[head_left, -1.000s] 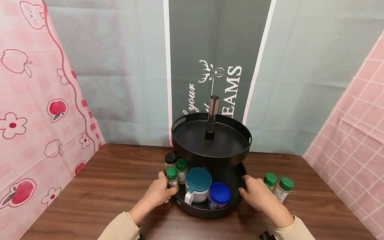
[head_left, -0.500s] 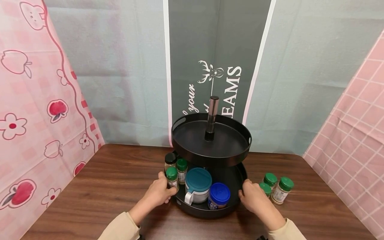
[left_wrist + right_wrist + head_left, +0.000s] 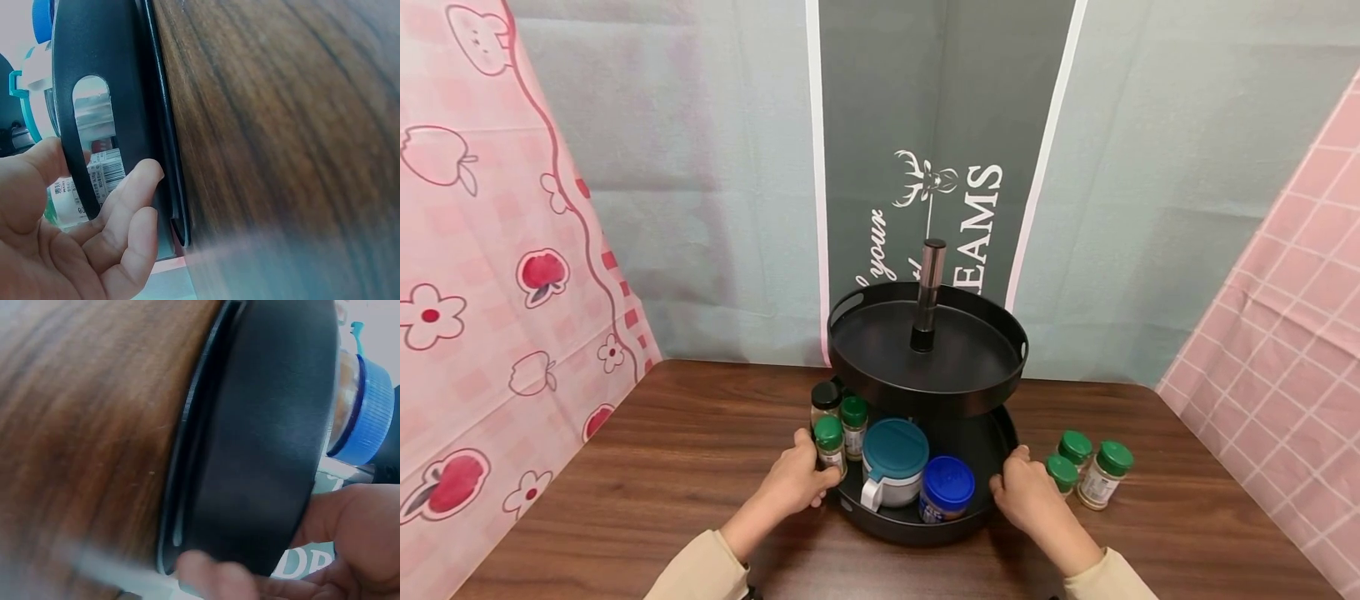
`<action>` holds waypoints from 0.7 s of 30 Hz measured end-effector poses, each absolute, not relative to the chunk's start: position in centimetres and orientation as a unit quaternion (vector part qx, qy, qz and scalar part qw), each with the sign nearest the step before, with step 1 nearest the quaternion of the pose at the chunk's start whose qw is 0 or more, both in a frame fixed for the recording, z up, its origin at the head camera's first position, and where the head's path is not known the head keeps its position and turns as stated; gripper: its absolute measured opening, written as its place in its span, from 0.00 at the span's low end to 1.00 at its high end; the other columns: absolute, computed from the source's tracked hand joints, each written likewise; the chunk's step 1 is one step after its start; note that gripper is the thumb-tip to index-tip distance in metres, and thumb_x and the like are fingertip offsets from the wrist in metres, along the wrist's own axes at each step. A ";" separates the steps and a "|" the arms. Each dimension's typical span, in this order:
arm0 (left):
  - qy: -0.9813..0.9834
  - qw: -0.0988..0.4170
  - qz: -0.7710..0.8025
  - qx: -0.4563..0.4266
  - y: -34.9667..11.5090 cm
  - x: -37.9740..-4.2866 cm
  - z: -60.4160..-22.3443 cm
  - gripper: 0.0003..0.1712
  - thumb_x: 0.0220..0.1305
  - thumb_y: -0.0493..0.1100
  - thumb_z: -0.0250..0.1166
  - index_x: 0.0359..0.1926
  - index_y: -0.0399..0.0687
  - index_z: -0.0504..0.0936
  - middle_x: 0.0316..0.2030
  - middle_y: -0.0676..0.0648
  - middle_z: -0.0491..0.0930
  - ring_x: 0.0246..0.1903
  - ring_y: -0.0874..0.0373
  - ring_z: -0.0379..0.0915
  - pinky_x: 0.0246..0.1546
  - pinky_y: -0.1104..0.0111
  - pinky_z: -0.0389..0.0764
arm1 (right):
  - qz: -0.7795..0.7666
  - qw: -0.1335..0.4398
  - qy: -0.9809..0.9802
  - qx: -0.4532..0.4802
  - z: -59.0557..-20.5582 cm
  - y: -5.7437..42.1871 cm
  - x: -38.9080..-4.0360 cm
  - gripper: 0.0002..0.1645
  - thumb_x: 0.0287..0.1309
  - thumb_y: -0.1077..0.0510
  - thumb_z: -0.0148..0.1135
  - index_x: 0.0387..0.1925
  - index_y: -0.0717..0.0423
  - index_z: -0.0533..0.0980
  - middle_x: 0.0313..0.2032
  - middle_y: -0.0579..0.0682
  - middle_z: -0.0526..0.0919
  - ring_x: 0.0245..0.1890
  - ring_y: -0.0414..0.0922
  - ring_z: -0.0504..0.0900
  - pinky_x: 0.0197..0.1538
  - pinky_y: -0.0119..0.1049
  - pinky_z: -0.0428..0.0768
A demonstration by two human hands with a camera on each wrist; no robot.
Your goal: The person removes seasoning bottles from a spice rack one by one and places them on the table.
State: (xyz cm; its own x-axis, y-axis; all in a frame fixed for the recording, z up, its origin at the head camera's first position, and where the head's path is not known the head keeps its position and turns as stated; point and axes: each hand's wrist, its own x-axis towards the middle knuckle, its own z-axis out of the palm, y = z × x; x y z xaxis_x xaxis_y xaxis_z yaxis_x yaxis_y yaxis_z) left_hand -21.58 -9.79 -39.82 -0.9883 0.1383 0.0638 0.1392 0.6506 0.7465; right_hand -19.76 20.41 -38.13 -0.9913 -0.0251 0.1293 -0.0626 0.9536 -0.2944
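Note:
A black two-tier lazy Susan (image 3: 910,532) stands on the table, with a metal post through its upper tray (image 3: 970,354). My left hand (image 3: 792,473) grips the lower tray's rim at the left; in the left wrist view the thumb lies inside and the fingers outside, by the handle slot (image 3: 94,103). Opposite, my right hand (image 3: 1032,490) holds the same rim, thumb over the edge and fingertips low on the outer wall (image 3: 269,425). Inside stand a black-lidded jar (image 3: 826,397), two green-lidded spice jars (image 3: 830,435), a teal-lidded pot (image 3: 895,450) with a white handle and a blue-lidded jar (image 3: 948,483).
Several green-lidded spice jars (image 3: 1103,477) stand on the wooden table (image 3: 700,450), just right of my right hand. A grey curtain (image 3: 737,208) hangs behind, with pink cloths (image 3: 1292,292) at both sides.
My right hand has slid slightly toward the front along the rim, uncovering a green-lidded jar beside it. The left hand and the lazy Susan show hardly any movement.

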 end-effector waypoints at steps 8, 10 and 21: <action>-0.908 0.003 -0.411 -0.079 -9.9 -21.7 -39.8 0.29 0.48 0.42 0.64 0.43 0.31 0.59 0.10 0.50 0.72 0.10 0.59 0.70 0.14 0.66 0.72 | 0.186 0.044 -0.982 0.000 -38.2 20.9 -19.9 0.18 0.45 0.58 0.57 0.29 0.72 0.66 0.22 0.67 0.74 0.26 0.55 0.77 0.26 0.51 0.76; -0.908 0.005 -0.411 -0.078 -9.9 -21.7 -39.8 0.29 0.48 0.42 0.64 0.43 0.32 0.59 0.10 0.50 0.72 0.10 0.59 0.70 0.15 0.66 0.72 | 0.188 0.037 -0.982 -0.002 -38.2 21.0 -19.9 0.17 0.44 0.58 0.58 0.28 0.70 0.66 0.21 0.64 0.74 0.25 0.53 0.76 0.26 0.50 0.75; -0.909 0.004 -0.410 -0.074 -9.9 -21.7 -39.9 0.29 0.47 0.43 0.64 0.43 0.32 0.59 0.10 0.50 0.72 0.10 0.59 0.70 0.15 0.66 0.71 | 0.188 0.028 -0.982 -0.011 -38.3 21.0 -20.0 0.17 0.44 0.58 0.59 0.28 0.70 0.67 0.20 0.63 0.73 0.23 0.51 0.75 0.25 0.49 0.75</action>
State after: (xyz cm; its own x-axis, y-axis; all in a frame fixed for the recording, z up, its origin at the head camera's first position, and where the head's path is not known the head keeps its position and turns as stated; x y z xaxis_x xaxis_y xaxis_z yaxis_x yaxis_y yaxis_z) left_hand -21.66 -9.91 -39.91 -0.9891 0.1302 0.0681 0.1372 0.6523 0.7454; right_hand -20.02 21.00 -38.34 -0.9982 0.0313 0.0512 0.0102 0.9294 -0.3688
